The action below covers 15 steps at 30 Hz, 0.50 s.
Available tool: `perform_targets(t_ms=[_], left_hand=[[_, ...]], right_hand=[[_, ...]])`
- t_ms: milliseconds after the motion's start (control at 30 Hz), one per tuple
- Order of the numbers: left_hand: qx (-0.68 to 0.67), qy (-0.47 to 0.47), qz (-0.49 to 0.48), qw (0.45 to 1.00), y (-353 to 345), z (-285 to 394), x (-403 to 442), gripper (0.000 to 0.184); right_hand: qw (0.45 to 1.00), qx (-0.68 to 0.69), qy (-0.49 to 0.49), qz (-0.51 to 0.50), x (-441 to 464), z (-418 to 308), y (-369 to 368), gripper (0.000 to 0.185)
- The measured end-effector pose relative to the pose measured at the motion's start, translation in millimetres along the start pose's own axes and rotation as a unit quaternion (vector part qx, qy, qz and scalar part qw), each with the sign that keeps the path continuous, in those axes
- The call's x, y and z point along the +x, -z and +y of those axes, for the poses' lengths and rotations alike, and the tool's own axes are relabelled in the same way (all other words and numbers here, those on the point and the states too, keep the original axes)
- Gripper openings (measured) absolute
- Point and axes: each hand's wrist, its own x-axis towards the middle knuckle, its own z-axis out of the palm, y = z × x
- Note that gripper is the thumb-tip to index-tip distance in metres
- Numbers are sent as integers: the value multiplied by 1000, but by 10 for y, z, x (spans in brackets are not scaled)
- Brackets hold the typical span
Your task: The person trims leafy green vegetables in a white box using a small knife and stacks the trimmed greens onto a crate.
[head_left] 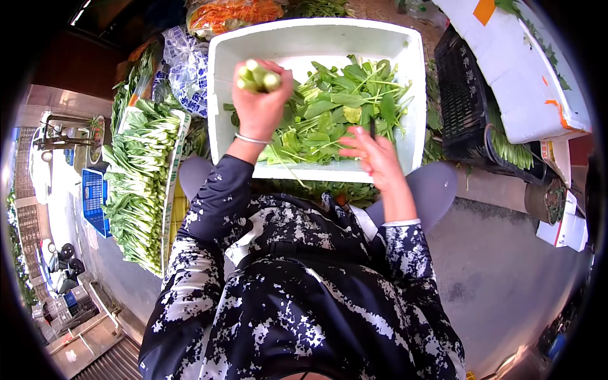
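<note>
My left hand (258,107), with a bangle at the wrist, is closed around a small bunch of leafy green vegetables. The pale cut stem ends (258,77) point up toward me, and the rest of the bunch is mostly hidden by the hand. Over the box's near right part is my right hand (378,158), fingers partly stretched to the left. A short dark tool (372,128) sticks up from it; its kind is unclear. Below both hands, loose green leaves (332,104) lie heaped in a white foam box (316,26).
Bundled greens (142,190) fill a tray on the left, near a blue crate (95,202). On the right stand a black crate (459,88) and a white foam box (513,69). Bagged produce (231,16) lies behind the box. My knees flank it.
</note>
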Motion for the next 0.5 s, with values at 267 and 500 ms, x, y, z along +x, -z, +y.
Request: perform_targets(t_ms=[267,500], left_hand=[[231,-223,-240,916,141,178,-729,46],[-168,432,-201,863,622,-156,-1094,50]], right_hand=[[866,448,-81,-206,332,43,-656,36],[955,281,-14,-95,365,-71,-533,28]])
